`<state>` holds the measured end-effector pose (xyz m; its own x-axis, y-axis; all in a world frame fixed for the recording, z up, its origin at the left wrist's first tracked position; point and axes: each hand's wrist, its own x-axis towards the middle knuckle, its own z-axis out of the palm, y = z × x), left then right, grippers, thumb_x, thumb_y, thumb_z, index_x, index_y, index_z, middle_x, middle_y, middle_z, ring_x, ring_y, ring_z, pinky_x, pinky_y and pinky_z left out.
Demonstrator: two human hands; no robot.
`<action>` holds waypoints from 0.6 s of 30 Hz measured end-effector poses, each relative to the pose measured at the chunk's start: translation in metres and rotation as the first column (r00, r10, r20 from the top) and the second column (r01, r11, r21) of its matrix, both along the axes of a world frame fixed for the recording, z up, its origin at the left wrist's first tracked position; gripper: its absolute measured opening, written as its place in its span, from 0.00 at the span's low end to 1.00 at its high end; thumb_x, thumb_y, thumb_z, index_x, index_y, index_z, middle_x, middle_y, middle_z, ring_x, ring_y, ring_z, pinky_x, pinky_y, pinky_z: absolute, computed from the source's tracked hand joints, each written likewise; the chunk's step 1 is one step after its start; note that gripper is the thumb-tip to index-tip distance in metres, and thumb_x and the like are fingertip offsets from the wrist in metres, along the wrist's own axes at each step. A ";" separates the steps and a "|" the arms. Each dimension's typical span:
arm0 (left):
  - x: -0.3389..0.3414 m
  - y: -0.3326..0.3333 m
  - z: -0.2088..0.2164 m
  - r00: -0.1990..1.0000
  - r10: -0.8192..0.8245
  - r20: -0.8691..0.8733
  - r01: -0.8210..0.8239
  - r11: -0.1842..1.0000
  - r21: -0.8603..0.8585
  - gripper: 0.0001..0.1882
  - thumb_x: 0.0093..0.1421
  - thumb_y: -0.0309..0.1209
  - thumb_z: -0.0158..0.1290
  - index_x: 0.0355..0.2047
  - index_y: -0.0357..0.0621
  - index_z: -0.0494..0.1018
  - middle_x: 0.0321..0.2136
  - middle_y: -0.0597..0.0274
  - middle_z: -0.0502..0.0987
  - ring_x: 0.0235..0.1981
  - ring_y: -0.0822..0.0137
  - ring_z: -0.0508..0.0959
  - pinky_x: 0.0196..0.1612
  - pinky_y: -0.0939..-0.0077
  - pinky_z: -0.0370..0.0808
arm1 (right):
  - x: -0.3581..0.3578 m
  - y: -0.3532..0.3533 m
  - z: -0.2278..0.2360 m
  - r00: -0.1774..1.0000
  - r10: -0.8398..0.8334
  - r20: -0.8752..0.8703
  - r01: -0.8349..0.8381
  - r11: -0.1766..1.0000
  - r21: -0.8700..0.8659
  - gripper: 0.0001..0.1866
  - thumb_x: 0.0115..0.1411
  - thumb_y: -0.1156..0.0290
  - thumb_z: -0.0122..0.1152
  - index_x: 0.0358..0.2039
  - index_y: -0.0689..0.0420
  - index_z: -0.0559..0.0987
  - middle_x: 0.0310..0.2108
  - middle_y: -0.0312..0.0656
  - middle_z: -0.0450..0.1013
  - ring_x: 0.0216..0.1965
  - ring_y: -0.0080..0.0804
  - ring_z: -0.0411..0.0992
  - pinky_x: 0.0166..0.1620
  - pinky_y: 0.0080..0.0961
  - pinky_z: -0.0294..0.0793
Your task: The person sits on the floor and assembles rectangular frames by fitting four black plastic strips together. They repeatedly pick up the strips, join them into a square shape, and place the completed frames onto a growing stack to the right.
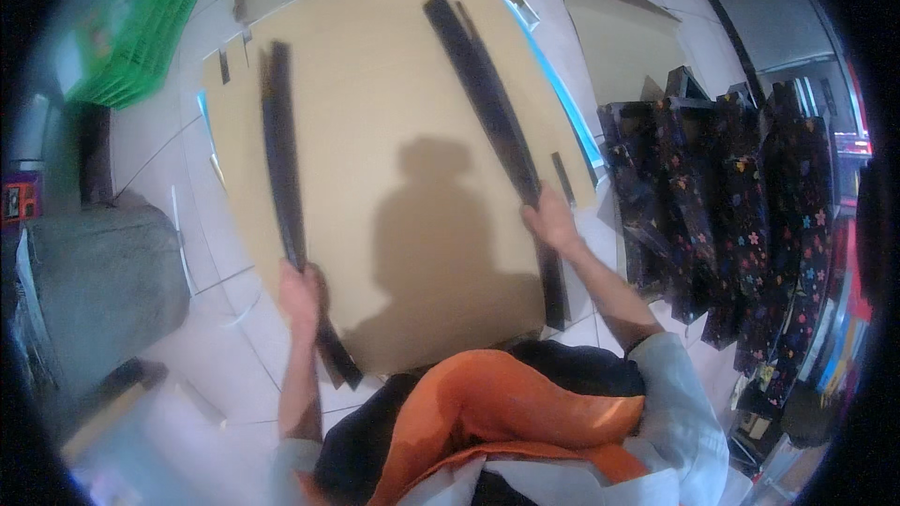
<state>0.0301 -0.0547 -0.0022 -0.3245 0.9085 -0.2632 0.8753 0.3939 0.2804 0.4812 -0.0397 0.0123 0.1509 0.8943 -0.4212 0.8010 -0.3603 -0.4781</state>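
Note:
A large tan cardboard sheet (375, 66) with short dark slots near its corners lies before me, and my shadow falls on it. Along its left side runs a long dark strip (280, 150), slightly blurred, with my left hand (300, 295) closed round its lower part. On the right, a second long dark strip (483, 98) slants from the far edge toward me. My right hand (553, 220) is closed on that strip below its middle, the strip's near end reaching past the hand. Blue edging (553, 75) shows from beneath the sheet's right side.
Several black flower-patterned folded pieces (731, 215) stand in a row at right. Another cardboard piece (619, 37) lies beyond them on the pale tiled floor (220, 239). Green plastic crates (150, 33) are stacked far left, with a grey covered block (103, 272) nearer.

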 end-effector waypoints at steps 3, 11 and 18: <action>0.030 -0.007 -0.019 0.979 -0.047 -0.199 0.082 0.982 0.170 0.22 0.57 0.34 0.45 0.49 0.36 0.61 0.42 0.46 0.71 0.41 0.55 0.73 0.43 0.64 0.69 | -0.024 0.000 -0.004 0.958 -0.038 0.283 0.035 0.999 0.015 0.24 0.52 0.73 0.48 0.50 0.61 0.60 0.32 0.56 0.69 0.37 0.53 0.69 0.42 0.45 0.67; 0.018 -0.018 0.053 0.832 -0.551 0.063 0.545 0.833 0.094 0.29 0.49 0.18 0.43 0.54 0.38 0.57 0.58 0.51 0.54 0.56 0.44 0.57 0.56 0.60 0.59 | -0.026 -0.003 0.008 0.984 -0.002 0.178 -0.015 0.995 0.094 0.35 0.52 0.79 0.44 0.60 0.57 0.45 0.52 0.56 0.59 0.49 0.54 0.62 0.48 0.42 0.65; -0.066 -0.057 0.027 0.445 -0.859 0.254 0.895 0.435 -0.099 0.29 0.51 0.23 0.46 0.56 0.42 0.57 0.60 0.60 0.53 0.60 0.56 0.54 0.63 0.65 0.47 | -0.004 -0.037 -0.003 0.878 0.331 0.346 -0.446 0.828 0.339 0.29 0.49 0.82 0.51 0.53 0.58 0.61 0.60 0.57 0.43 0.60 0.53 0.48 0.59 0.35 0.54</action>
